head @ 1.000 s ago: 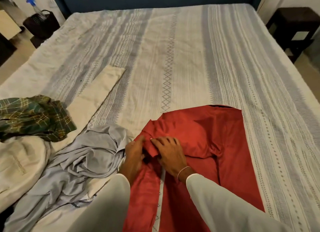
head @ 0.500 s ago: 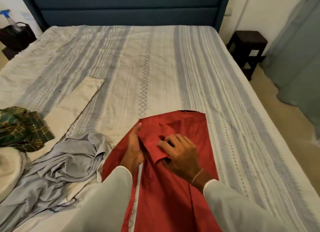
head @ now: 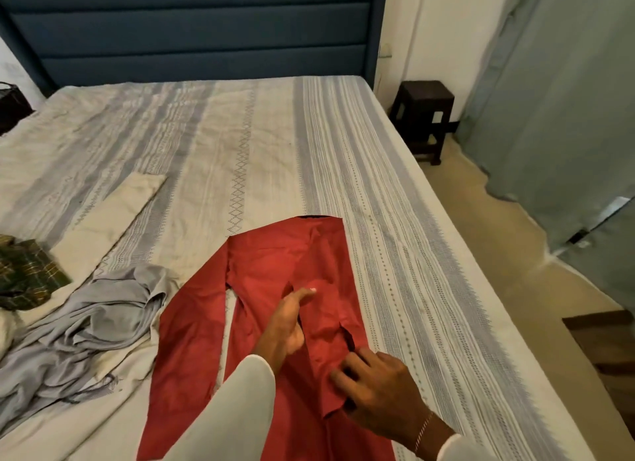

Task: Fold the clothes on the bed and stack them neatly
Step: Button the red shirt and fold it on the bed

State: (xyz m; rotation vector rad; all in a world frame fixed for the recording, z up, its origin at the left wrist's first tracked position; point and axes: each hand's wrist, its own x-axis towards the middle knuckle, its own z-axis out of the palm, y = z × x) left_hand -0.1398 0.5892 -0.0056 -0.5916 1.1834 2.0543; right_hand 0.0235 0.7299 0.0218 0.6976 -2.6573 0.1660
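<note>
Red garment (head: 275, 271) lies spread on the striped bedcover (head: 395, 220), near the foot of the bed and towards its right side, with a folded flap running down its middle. In the head view the left hand (head: 287, 323) lies flat on the flap, fingers straight and pressed together, while the right hand (head: 374, 388) curls its fingers onto the flap's lower edge, seemingly pinching the cloth. The step in hand looks like smoothing one fold; the next move probably calls for bringing the left-hand panel across. Half a second ago both hands were bunched at the flap's top; now the left has slid up along it and the right has dropped lower. A crumpled grey garment (head: 103, 316) waits beside it, unfolded.
</note>
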